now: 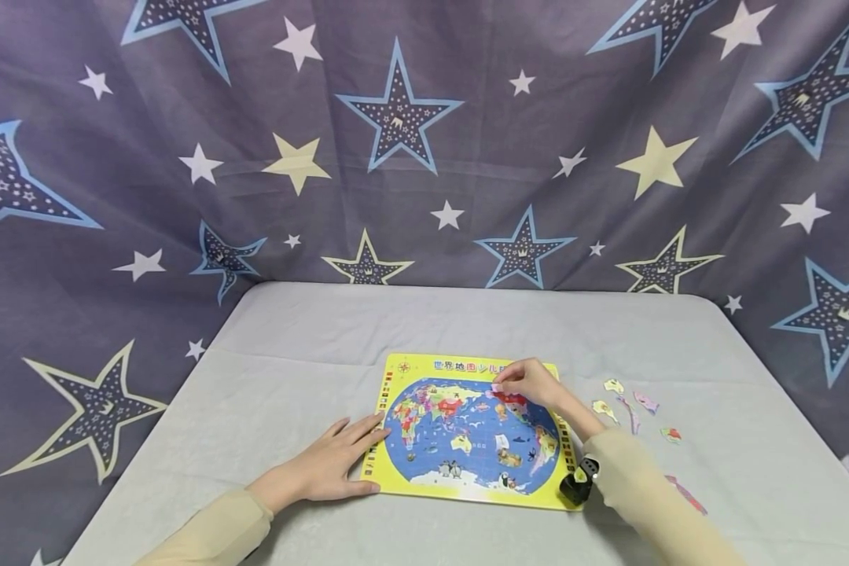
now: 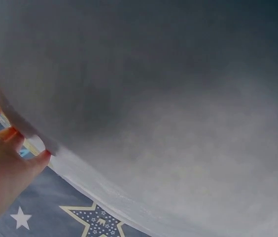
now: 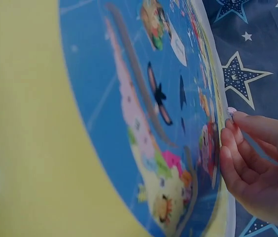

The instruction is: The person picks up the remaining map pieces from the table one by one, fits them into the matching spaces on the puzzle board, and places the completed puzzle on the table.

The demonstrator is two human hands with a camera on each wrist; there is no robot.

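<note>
A yellow-bordered world map puzzle board (image 1: pixel 460 493) lies on the table, with a blue ocean and coloured land pieces. My right hand (image 1: pixel 534 382) is over the upper right of the map and pinches a small pale pink puzzle piece (image 1: pixel 496 387) between thumb and finger. In the right wrist view the puzzle piece (image 3: pixel 231 111) shows at the fingertips, most of it covered. My left hand (image 1: pixel 331 465) rests at the board's left edge with fingers spread and extended, the fingertips on the border. In the left wrist view the left hand (image 2: pixel 11 158) appears at the far left.
Several loose puzzle pieces lie right of the board, among them a pink one (image 1: pixel 646 402), a red and green one (image 1: pixel 671 435) and a long pinkish-red one (image 1: pixel 688 495). A grey cloth (image 1: pixel 311 338) covers the table. A star-patterned curtain (image 1: pixel 424 204) hangs behind and at the sides.
</note>
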